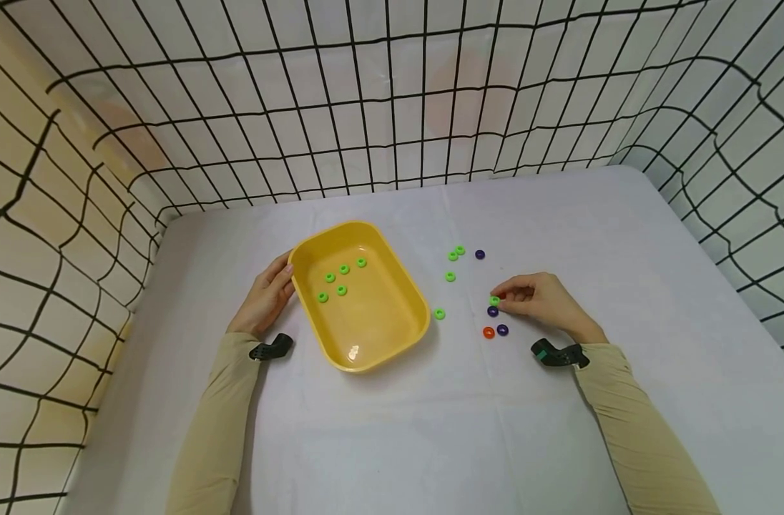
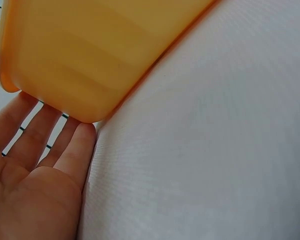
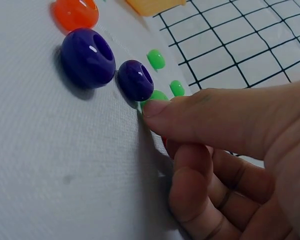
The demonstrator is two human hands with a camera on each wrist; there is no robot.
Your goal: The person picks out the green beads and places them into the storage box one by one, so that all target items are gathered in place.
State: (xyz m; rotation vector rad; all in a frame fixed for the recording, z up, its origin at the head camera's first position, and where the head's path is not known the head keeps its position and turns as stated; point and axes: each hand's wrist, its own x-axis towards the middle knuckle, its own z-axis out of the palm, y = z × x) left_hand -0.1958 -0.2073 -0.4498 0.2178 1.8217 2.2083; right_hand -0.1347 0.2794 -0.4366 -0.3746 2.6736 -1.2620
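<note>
My left hand [image 1: 267, 297] holds the yellow tray [image 1: 392, 343] at its left side, thumb at the rim and fingers against the outer wall [image 2: 85, 65]. Several green beads [image 1: 342, 290] lie inside the tray. On the right, my right hand [image 1: 539, 304] pinches a green bead [image 1: 494, 301] between thumb and fingertips, low over the cloth. A bit of red shows under those fingers in the right wrist view. Right by the thumb is a purple bead [image 3: 136, 80]. Another purple bead [image 3: 87, 57] and an orange bead [image 3: 76, 14] lie nearer my body.
Between tray and right hand, more green beads [image 1: 451, 277] lie scattered on the white cloth [image 1: 392, 436]. A third purple bead [image 1: 480, 254] sits farther back. Black wire mesh [image 1: 392, 100] walls the table at the back and both sides.
</note>
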